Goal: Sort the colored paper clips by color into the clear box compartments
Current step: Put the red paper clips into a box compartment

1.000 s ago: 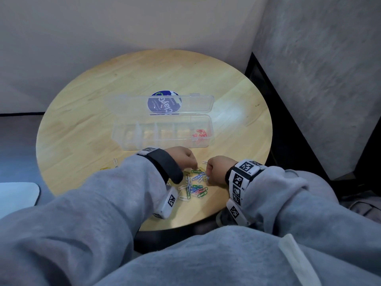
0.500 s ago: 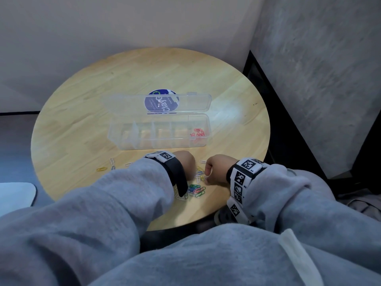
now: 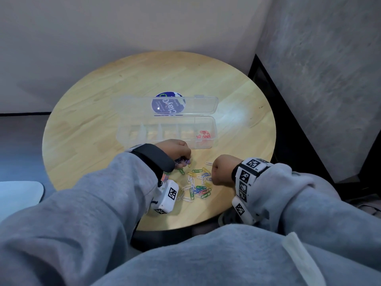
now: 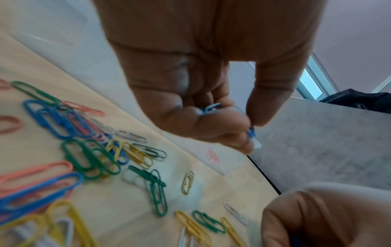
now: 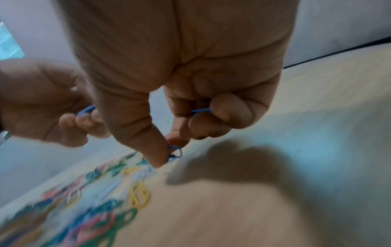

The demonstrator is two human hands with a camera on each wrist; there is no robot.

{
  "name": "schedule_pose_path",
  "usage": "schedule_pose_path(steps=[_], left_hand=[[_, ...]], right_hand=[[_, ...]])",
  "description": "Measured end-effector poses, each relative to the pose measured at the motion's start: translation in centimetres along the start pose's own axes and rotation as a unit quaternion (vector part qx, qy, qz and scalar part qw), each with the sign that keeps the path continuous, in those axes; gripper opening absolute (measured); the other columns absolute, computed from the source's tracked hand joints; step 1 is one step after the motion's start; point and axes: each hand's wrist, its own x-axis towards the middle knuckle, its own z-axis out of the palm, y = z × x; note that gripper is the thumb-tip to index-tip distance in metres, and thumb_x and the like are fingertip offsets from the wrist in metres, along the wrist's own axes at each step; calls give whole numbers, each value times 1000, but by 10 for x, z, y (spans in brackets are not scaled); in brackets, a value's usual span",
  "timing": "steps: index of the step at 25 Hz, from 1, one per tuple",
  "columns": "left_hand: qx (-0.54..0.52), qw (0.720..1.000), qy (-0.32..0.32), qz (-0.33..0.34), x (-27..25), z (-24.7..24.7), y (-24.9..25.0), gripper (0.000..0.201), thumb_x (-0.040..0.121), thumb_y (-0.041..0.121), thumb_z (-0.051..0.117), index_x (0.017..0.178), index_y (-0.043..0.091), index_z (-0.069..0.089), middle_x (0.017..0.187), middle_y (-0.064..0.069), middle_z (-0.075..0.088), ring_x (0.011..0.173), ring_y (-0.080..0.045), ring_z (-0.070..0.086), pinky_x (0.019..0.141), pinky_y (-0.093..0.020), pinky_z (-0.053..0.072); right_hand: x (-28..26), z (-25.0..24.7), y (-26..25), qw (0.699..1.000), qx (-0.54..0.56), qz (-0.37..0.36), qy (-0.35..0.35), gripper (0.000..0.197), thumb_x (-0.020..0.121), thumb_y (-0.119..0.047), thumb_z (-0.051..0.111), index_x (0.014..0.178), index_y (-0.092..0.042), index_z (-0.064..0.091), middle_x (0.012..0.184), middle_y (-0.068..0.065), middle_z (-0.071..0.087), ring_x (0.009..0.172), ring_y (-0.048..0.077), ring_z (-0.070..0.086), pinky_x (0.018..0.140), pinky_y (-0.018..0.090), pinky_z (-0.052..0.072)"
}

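A pile of colored paper clips [image 3: 198, 186] lies on the round wooden table [image 3: 86, 129] between my hands. My left hand [image 3: 177, 152] hovers over the pile's far left, fingers curled round blue paper clips [image 4: 211, 107]. My right hand [image 3: 221, 170] is at the pile's right edge; its thumb and forefinger pinch a blue clip [image 5: 175, 152] low over the table, and another blue clip [image 5: 201, 110] sits under its curled fingers. The clear compartment box [image 3: 165, 133] stands open behind the hands, with red clips [image 3: 204, 134] in its rightmost compartment.
The box's lid [image 3: 165, 106] lies flat behind it and carries a round blue sticker [image 3: 168, 103]. A dark gap [image 3: 288, 141] and a grey wall [image 3: 321, 79] border the table on the right. My grey-sleeved arms cover the table's near edge.
My left hand has risen off the pile and shifted toward the box, uncovering more clips. My right hand has stayed at the pile's right edge.
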Motion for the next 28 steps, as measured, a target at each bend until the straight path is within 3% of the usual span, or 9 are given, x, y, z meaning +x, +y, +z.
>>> schedule_pose_path(steps=[3, 6, 10, 13, 16, 18, 21, 25, 28], left_hand=[[-15, 1000, 4, -2, -2, -4, 1, 29, 86, -6, 43, 62, 10, 41, 47, -6, 56, 32, -10, 41, 37, -11, 34], [-3, 1000, 10, -14, -3, -3, 1, 25, 86, -3, 40, 65, 11, 44, 52, -7, 53, 32, -11, 40, 38, -12, 32], [20, 999, 31, -9, -9, 6, 5, 31, 86, -7, 31, 69, 9, 51, 52, -9, 47, 28, -12, 37, 34, -10, 27], [160, 987, 6, -2, -10, 17, 6, 32, 86, -5, 35, 68, 11, 56, 58, -6, 45, 48, -17, 38, 39, -12, 31], [393, 917, -48, 51, -9, 26, -1, 7, 81, 17, 58, 80, 20, 64, 69, 6, 56, 71, -15, 51, 62, -21, 42], [496, 863, -80, 52, -8, 34, -8, 10, 74, 24, 69, 82, 24, 64, 68, 10, 55, 71, -12, 52, 59, -21, 41], [583, 807, -67, 61, -4, 45, -14, 19, 72, 30, 75, 75, 24, 57, 71, 6, 56, 75, -17, 54, 63, -25, 43], [571, 817, -56, 63, 1, 44, -13, 15, 77, 26, 74, 86, 22, 62, 84, 3, 58, 80, -16, 52, 58, -23, 37], [566, 821, -61, 52, 4, 36, -13, 17, 77, 23, 75, 91, 18, 66, 85, 3, 59, 81, -16, 52, 65, -23, 38]], right_hand=[[-1, -11, 9, 985, 170, 17, -35, 8, 77, -6, 58, 71, -8, 61, 74, 12, 60, 64, 24, 51, 61, 29, 46], [-4, -17, 19, 910, 407, 13, -83, 21, 83, 8, 53, 68, -6, 52, 68, 16, 55, 49, 19, 49, 47, 24, 46], [-5, -17, 21, 864, 496, 15, -83, 24, 88, 12, 42, 73, -4, 52, 57, 10, 48, 36, 11, 48, 38, 16, 45], [-3, -13, 22, 840, 531, 49, -105, 29, 89, 9, 26, 76, -3, 48, 61, 9, 37, 53, 18, 38, 45, 21, 41], [-2, -11, 22, 825, 549, 65, -116, 27, 85, 7, 24, 70, -7, 41, 66, 8, 33, 56, 19, 35, 45, 22, 37], [1, -10, 22, 846, 516, 62, -117, 23, 86, 4, 32, 68, -8, 38, 65, 8, 34, 54, 18, 34, 47, 23, 31], [2, -9, 21, 919, 387, 21, -72, 20, 83, -2, 55, 67, -10, 48, 64, 11, 51, 49, 17, 39, 49, 25, 32], [-6, -9, 12, 967, 254, -15, -4, 18, 78, -9, 67, 70, -21, 57, 52, -8, 55, 36, 2, 47, 41, 17, 35], [-12, -7, 0, 986, 161, -13, 28, 14, 77, -15, 67, 76, -27, 60, 59, -10, 47, 49, 5, 45, 46, 20, 33]])
